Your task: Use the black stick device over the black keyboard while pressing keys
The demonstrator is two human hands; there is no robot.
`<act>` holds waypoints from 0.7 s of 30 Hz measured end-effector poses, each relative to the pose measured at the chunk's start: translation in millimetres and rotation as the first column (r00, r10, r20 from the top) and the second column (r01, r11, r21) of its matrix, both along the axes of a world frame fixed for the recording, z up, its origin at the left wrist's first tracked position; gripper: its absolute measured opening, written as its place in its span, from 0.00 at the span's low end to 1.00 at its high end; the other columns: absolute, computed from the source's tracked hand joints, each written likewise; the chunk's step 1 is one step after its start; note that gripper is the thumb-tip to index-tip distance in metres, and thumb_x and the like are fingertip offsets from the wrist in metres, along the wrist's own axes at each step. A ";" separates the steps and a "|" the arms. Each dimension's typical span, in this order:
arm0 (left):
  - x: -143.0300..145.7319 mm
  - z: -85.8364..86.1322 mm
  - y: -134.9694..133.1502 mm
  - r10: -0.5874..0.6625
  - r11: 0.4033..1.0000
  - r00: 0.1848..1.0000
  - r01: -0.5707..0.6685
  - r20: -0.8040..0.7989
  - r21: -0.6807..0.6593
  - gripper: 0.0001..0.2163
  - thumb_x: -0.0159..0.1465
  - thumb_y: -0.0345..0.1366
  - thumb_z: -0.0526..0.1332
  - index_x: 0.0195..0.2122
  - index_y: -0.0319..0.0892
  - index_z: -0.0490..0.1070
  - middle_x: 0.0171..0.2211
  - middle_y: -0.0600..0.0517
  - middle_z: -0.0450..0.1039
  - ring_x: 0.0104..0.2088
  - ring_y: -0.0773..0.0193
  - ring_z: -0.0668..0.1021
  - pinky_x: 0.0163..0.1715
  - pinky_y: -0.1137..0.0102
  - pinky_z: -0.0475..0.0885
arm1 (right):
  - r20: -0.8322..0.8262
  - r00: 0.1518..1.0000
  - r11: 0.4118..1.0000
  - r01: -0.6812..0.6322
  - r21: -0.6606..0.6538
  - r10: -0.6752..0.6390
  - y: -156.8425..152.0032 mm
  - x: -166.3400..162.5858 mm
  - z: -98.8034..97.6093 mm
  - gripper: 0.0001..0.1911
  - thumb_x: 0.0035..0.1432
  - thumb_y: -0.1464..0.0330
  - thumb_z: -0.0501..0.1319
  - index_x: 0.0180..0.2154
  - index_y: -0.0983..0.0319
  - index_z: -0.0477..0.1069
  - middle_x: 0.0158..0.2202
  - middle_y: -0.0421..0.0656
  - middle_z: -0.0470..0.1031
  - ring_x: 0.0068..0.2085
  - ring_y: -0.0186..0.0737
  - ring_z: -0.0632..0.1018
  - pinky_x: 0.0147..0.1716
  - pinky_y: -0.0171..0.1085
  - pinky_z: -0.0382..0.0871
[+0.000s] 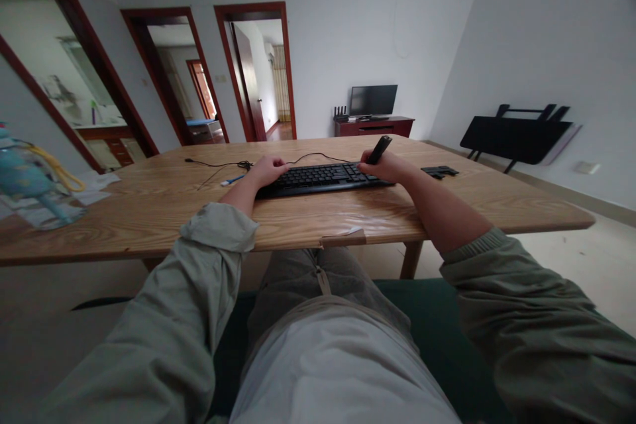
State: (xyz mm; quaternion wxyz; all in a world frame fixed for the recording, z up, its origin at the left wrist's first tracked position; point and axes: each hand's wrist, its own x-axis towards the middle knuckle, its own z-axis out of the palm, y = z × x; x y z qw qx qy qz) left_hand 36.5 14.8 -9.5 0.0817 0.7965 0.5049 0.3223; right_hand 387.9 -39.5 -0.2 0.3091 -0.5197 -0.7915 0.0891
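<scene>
Nearest, a strip of brown tape (344,238) covers part of the front edge of the wooden table (303,220), and just beyond it a black computer keyboard (322,177) lies flat, long side toward the person, probably so both ends are within easy reach. The left hand (268,171) rests over its left end, seemingly to steady it; whether those fingers grip or merely press, I cannot tell. The right hand (386,167) has its fingers closed round a black handle (379,148), slanted up, apparently for control over the keys; its lower end is hidden. The keyboard lies between the two hands, its right end under the right fingers. Near its right end lie black pieces (440,171); a thin cable (318,154) runs behind it. Far off, a monitor (373,101) stands on a dark red cabinet (397,127).
</scene>
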 end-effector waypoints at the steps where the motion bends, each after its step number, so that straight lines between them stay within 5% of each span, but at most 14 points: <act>1: -0.2 -0.1 0.4 0.000 1.000 1.000 0.000 -0.001 -0.002 0.17 0.54 0.50 0.59 0.28 0.39 0.76 0.27 0.49 0.75 0.30 0.60 0.73 0.32 0.67 0.64 | 0.003 1.000 1.000 -0.004 0.005 0.004 -0.3 -0.2 0.4 0.09 0.53 0.60 0.61 0.30 0.59 0.68 0.26 0.40 0.69 0.31 0.39 0.69 0.33 0.38 0.60; 13: -1.6 -2.6 4.2 -0.022 1.000 1.000 0.022 -0.001 0.009 0.18 0.55 0.50 0.59 0.29 0.38 0.77 0.27 0.49 0.75 0.30 0.60 0.73 0.32 0.67 0.64 | 0.069 0.997 0.999 -0.029 -0.039 0.032 0.7 2.0 5.2 0.06 0.52 0.64 0.60 0.28 0.60 0.67 0.24 0.38 0.67 0.31 0.37 0.69 0.30 0.36 0.60; 17: -1.3 -2.5 3.5 -0.026 1.000 1.000 0.026 0.007 0.007 0.18 0.55 0.49 0.59 0.29 0.38 0.76 0.27 0.49 0.74 0.29 0.60 0.73 0.31 0.67 0.63 | -0.075 0.997 0.999 -0.014 -0.031 0.011 8.4 -5.6 -2.2 0.05 0.50 0.67 0.59 0.26 0.61 0.67 0.24 0.39 0.66 0.30 0.37 0.68 0.30 0.36 0.60; 21: 0.2 -0.9 1.1 -0.018 1.000 1.000 0.018 0.016 -0.003 0.17 0.55 0.49 0.60 0.27 0.38 0.76 0.25 0.50 0.73 0.28 0.61 0.72 0.31 0.67 0.63 | -0.412 0.910 0.998 -0.057 -0.024 0.042 18.2 -21.6 -12.2 0.03 0.46 0.69 0.58 0.28 0.62 0.67 0.25 0.39 0.69 0.30 0.35 0.69 0.32 0.35 0.62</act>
